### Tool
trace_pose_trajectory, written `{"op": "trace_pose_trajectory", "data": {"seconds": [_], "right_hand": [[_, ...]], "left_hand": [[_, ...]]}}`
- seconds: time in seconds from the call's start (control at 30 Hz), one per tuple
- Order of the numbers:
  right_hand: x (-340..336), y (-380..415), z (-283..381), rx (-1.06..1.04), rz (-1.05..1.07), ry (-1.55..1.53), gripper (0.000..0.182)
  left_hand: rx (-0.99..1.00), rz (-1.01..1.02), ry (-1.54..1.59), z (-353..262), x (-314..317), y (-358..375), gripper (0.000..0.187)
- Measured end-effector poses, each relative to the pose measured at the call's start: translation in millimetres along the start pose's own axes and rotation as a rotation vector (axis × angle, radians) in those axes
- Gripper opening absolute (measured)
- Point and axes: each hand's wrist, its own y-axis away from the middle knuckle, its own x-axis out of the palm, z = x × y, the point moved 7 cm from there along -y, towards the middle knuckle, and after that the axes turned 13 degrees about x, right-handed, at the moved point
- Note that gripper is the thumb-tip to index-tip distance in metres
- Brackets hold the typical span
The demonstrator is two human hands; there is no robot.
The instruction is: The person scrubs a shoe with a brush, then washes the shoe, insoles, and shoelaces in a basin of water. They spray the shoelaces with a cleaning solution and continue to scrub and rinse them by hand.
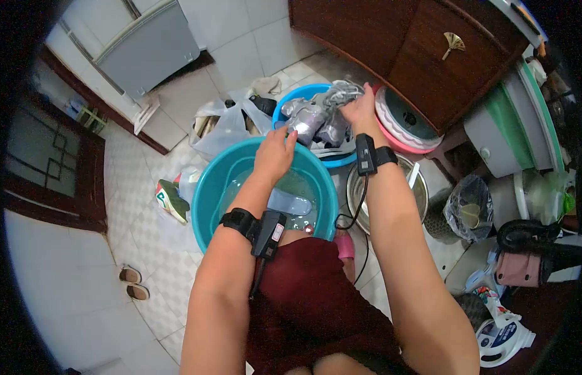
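Note:
Silvery grey shoes sit over a blue basin that holds more shoes. My right hand is closed on the grey laces and upper part of a shoe at the basin's far right. My left hand is over the far rim of a teal tub, fingertips near the left grey shoe; its fingers are apart and nothing shows in it. In the tub's water lies a pale blue object, with a small reddish item near it.
Left of the blue basin stands a plastic bag of shoes. A metal basin and pink basin are at the right, beside a lined bin. Brown slippers lie far left. Cables hang from both wrist devices.

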Motion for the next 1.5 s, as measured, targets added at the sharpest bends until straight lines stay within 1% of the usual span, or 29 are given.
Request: {"op": "trace_pose_trajectory", "data": {"seconds": [0.03, 0.07, 0.13, 0.17, 0.27, 0.37, 0.47, 0.5, 0.63, 0.73, 0.77, 0.8, 0.83, 0.87, 0.9, 0.93, 1.0, 1.03, 1.07, 1.1, 1.2, 1.23, 1.3, 1.33, 1.37, 1.47, 1.5], "right_hand": [[3, -4, 3, 0.002, 0.050, 0.026, 0.053], [-8, -6, 5, -0.003, -0.082, 0.061, 0.056], [-18, 11, 3, -0.013, -0.344, 0.136, 0.068], [-26, 3, 0, 0.041, -0.149, 0.111, 0.076], [-52, 9, -14, 0.026, -0.148, 0.070, 0.068], [-66, 26, -43, 0.056, -0.103, 0.040, 0.054], [-72, 32, -82, 0.206, -0.060, 0.084, 0.039], [-70, 35, -96, 0.286, -0.005, 0.109, 0.030], [-64, 47, -155, 0.546, 0.044, 0.326, 0.026], [-68, 58, -189, 0.663, -0.045, 0.509, 0.026], [-77, 55, -200, 0.706, -0.012, 0.606, 0.028], [-88, 52, -209, 0.735, -0.047, 0.733, 0.028], [-99, 50, -219, 0.762, -0.080, 0.862, 0.028], [-111, 48, -228, 0.786, -0.113, 0.992, 0.028], [-125, 48, -235, 0.828, -0.132, 1.134, 0.039], [-145, 41, -244, 0.836, -0.118, 1.297, 0.042], [-183, 32, -263, 0.841, -0.090, 1.622, 0.046], [-188, 31, -265, 0.686, -0.035, 1.864, 0.053], [-191, 34, -270, 0.513, 0.024, 2.097, 0.059], [-203, 35, -280, 0.408, 0.099, 2.318, 0.065], [-207, 49, -308, 0.653, 0.458, 2.400, 0.067], [-212, 38, -304, 0.690, 0.218, 2.399, 0.056], [-207, 24, -289, 0.546, -0.123, 2.343, 0.046], [-201, 23, -281, 0.467, -0.289, 2.302, 0.042], [-199, 22, -291, 0.267, -0.148, 2.383, 0.032], [-271, 15, -351, 0.664, 0.682, 2.620, 0.038], [-258, 11, -343, 0.600, 0.438, 2.572, 0.035]], "left_hand": [[-0.004, 0.004, -0.006, 1, 0, 0, 0.045], [-0.007, 0.007, -0.012, 2, 0, -1, 0.044], [0.053, -0.063, -0.039, 5, 1, -1, 0.040], [0.082, -0.099, -0.053, 7, 2, -1, 0.037], [0.094, -0.106, -0.046, 8, 2, -1, 0.037], [0.023, -0.075, -0.063, 14, 3, -3, 0.039], [0.011, -0.049, -0.041, 23, 0, -9, 0.041], [-0.026, -0.045, -0.023, 25, -3, -9, 0.044], [-0.123, 0.008, 0.128, 60, -4, -11, 0.047], [-0.258, 0.095, 0.284, 87, -8, -4, 0.051], [-0.316, 0.131, 0.331, 96, -12, -2, 0.052], [-0.373, 0.166, 0.379, 102, -18, 2, 0.054], [-0.336, 0.191, 0.412, 109, -25, 6, 0.056], [-0.320, 0.237, 0.352, 120, -29, 12, 0.055], [-0.302, 0.286, 0.291, 136, -27, 18, 0.055], [-0.283, 0.337, 0.232, 151, -24, 23, 0.055], [-0.401, 0.431, 0.328, 180, -8, 55, 0.051], [-0.459, 0.479, 0.378, 192, 4, 75, 0.050], [-0.492, 0.544, 0.333, 205, 14, 92, 0.049], [-0.527, 0.608, 0.288, 218, 27, 111, 0.048], [-0.600, 0.610, 0.362, 246, 66, 163, 0.047], [-0.618, 0.633, 0.373, 251, 75, 174, 0.049], [-0.653, 0.684, 0.398, 253, 94, 193, 0.052], [-0.641, 0.673, 0.389, 251, 99, 199, 0.051], [-0.627, 0.663, 0.377, 250, 104, 202, 0.050], [-0.613, 0.593, 0.401, 246, 113, 204, 0.052], [-0.614, 0.563, 0.418, 245, 116, 204, 0.054]]}}
